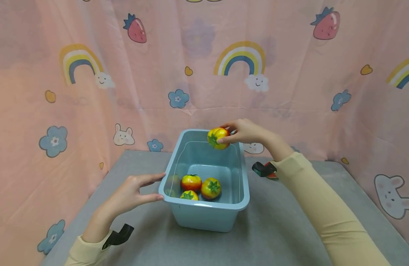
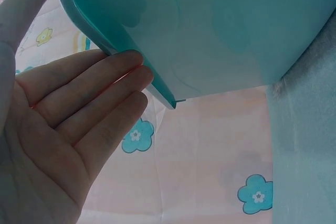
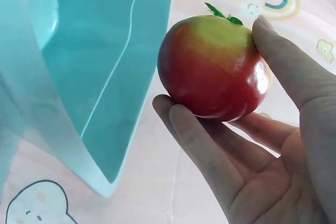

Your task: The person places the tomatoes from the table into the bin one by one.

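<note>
My right hand [image 1: 247,132] holds a yellow and red tomato [image 1: 217,137] with a green leafy top, over the far right part of a light blue plastic tub [image 1: 204,218]. Seen from the right wrist, thumb and fingertips pinch the tomato [image 3: 212,69] beside the tub wall [image 3: 118,85]. Inside the tub, at its near left, lie three more tomatoes [image 1: 211,188]. My left hand [image 1: 129,194] touches the tub's left rim with thumb and fingers. In the left wrist view its fingers [image 2: 100,82] lie fairly straight against the rim's underside.
The tub stands on a grey tabletop [image 1: 274,229]. A red and green thing [image 1: 272,176], mostly hidden, lies behind the black strap [image 1: 262,169] at my right wrist. A pink patterned curtain [image 1: 158,74] hangs behind and at both sides.
</note>
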The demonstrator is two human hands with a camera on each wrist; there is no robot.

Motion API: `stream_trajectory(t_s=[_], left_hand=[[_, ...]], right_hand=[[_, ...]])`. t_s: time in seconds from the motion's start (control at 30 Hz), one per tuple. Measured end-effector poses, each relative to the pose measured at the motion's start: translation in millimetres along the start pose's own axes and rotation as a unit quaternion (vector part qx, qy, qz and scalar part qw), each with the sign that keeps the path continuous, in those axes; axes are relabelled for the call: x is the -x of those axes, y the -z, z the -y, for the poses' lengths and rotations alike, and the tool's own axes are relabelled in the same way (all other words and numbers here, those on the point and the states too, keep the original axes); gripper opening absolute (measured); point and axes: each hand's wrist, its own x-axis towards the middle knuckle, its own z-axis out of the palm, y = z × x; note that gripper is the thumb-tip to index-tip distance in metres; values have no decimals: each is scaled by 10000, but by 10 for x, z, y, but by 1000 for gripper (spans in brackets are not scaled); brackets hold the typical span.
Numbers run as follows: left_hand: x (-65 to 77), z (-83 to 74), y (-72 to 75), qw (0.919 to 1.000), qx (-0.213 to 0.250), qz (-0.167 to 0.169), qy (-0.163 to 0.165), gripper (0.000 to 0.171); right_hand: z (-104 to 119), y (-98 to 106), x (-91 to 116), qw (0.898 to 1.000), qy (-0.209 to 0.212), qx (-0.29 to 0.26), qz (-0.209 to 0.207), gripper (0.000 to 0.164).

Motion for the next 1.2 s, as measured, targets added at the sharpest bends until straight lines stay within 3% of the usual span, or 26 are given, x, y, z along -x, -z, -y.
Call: stream_trajectory(t_s=[0.27,0.53,1.2], left_hand=[[1,-5,-7,10000,-9,-16,-5,64],[-5,-23,-12,10000,32,34,71,66],[16,-12,-25,9999,77,-69,-33,63]], right_hand=[[12,2,-22,9999,-43,-131,-62,66],[-117,3,53,9994,95,-126,-319,61],[-570,-100,434,9947,140,-605,-817,55]])
